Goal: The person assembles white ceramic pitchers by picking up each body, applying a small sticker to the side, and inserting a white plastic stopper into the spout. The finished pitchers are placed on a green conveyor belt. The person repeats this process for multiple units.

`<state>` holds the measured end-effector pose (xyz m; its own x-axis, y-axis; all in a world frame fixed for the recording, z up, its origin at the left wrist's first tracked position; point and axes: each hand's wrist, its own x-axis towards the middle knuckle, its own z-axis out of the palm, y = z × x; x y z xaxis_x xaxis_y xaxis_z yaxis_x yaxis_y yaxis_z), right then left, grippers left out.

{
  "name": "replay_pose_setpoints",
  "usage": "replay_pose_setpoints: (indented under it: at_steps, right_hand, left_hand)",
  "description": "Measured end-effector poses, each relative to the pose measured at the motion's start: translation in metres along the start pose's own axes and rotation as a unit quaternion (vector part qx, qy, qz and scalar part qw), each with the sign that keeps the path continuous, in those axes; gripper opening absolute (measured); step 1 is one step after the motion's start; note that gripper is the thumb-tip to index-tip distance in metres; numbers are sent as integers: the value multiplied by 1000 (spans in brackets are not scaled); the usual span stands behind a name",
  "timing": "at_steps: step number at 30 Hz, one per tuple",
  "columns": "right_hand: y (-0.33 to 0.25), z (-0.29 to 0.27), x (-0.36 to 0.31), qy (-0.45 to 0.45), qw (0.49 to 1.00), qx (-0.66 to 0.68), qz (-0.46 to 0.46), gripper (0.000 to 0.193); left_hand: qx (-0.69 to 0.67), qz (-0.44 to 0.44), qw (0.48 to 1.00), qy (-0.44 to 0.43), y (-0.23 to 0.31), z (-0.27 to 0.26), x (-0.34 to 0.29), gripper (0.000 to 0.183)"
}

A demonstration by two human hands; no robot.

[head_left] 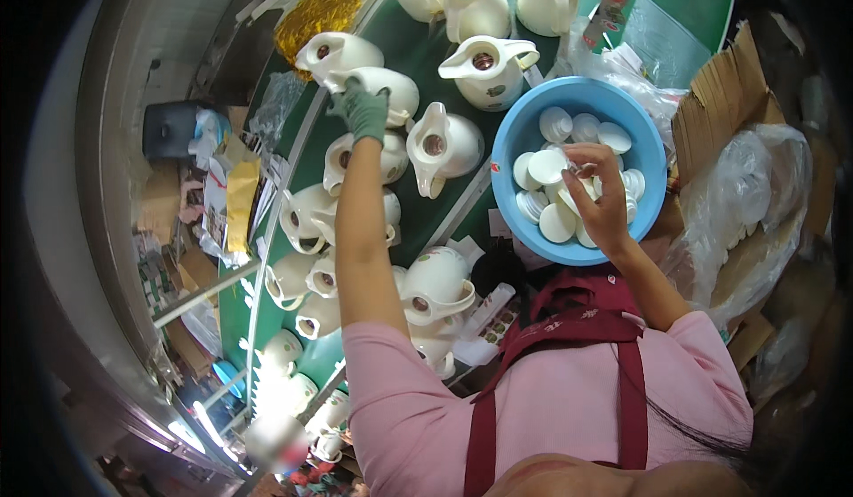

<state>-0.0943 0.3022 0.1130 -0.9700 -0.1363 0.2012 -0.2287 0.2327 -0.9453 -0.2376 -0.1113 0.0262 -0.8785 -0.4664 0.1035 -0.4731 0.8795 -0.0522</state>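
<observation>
My left hand (360, 111), in a green glove, reaches out over the conveyor. Its fingers are around the near side of a white jug (391, 88) lying among other jugs; the exact hold is partly hidden by the glove. Inside a blue basin (505, 142), my bare right hand (600, 197) pinches a round white lid (547, 166) between thumb and fingers. Beneath it lie several more white lids (557, 222). Another white jug (444, 149) with an open top stands between the left hand and the basin.
Several cream jugs (475, 4) stand at the far end of the green conveyor belt (675, 17). Metal rails (458, 204) cross it. On the right are torn cardboard (724, 97) and a clear plastic bag (737, 204). Gold foil (315, 22) lies at the far left.
</observation>
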Motion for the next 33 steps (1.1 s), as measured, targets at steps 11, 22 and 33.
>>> replay_pose_setpoints:
  at_steps: [11,22,33]
  right_hand:
    - [-69,23,-3,-131,952,277,-1,35]
    - [-153,23,-1,-177,937,250,-167,42]
    - [-209,6,-10,-143,875,-119,-448,23]
  left_hand:
    - [-607,-37,790,78,-91,-106,-243,67]
    - [-701,-53,692,162,2,-144,-345,65]
    - [-511,-91,841,154,-13,-173,-419,90]
